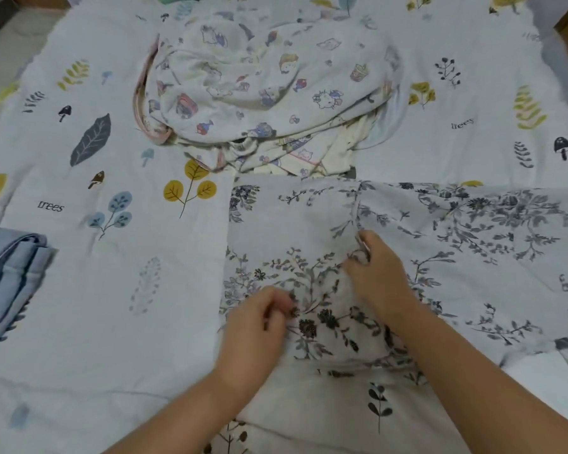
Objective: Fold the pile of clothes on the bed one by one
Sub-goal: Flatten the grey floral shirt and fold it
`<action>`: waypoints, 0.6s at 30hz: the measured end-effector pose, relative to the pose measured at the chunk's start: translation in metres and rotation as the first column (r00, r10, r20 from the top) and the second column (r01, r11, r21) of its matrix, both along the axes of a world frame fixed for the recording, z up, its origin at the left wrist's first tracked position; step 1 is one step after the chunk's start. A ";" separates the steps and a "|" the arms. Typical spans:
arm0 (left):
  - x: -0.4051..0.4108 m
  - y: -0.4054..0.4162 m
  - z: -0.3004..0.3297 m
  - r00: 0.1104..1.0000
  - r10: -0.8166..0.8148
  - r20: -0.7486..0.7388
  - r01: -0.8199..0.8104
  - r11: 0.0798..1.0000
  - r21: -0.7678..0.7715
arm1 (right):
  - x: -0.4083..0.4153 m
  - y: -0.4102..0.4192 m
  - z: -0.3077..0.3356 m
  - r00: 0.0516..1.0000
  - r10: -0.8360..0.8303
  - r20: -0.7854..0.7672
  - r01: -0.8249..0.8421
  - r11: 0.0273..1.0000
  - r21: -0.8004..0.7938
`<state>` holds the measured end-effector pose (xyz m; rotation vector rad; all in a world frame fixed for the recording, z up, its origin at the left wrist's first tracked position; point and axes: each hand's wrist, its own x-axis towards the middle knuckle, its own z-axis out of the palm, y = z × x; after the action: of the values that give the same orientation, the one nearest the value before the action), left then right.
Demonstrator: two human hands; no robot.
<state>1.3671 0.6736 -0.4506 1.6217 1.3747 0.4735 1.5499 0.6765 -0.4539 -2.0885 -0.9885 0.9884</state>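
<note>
Two hands (256, 326) (377, 276), one floral cloth (456, 244) (spread), one pile (263, 93).

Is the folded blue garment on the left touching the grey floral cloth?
Apart: the head view shows bare bedsheet between the folded blue garment and grey floral cloth.

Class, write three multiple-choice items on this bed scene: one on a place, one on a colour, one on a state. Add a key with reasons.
1. Where does the folded blue garment lie?
A. At the left edge of the bed
B. On top of the cartoon-print pile
C. Under the right hand

2. What colour is the print on the floral garment being folded?
A. Red
B. Grey and black
C. Green

3. What are the hands doing?
A. Both rest flat on the bedsheet
B. Both pinch the floral garment
C. One lifts the pile

Key: 1 A, it sits far left, apart from the cartoon-print pile. 2 B, the sprigs are grey and black. 3 B, the left hand and right hand curl their fingers into its cloth.
</note>
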 end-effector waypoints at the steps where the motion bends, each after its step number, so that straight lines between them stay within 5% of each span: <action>1: -0.005 0.007 -0.001 0.996 0.091 0.009 -0.091 0.994 0.053 | 0.004 -0.002 0.008 0.999 0.015 0.048 -0.019 0.997 0.081; 5: -0.017 0.035 -0.017 0.958 0.233 -0.170 -0.197 0.960 0.201 | 0.032 -0.021 0.017 0.983 -0.130 0.127 0.099 0.968 0.229; 9: -0.018 0.041 -0.043 0.914 0.147 -0.379 -0.192 0.978 -0.083 | 0.061 -0.030 -0.008 0.972 -0.073 0.221 0.130 0.958 -0.257; 12: -0.009 0.028 -0.047 0.937 0.017 -0.349 -0.111 0.961 -0.253 | 0.066 -0.022 -0.020 0.981 -0.071 0.178 0.130 0.928 -0.350; 18: -0.012 0.014 -0.042 0.979 0.047 -0.197 -0.123 0.910 -0.396 | 0.079 -0.025 -0.008 0.952 -0.097 0.289 0.183 0.940 -0.287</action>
<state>1.3554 0.6871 -0.4927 1.2876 1.5661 0.0740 1.6286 0.6517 -0.4615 -2.5737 -0.8358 0.8420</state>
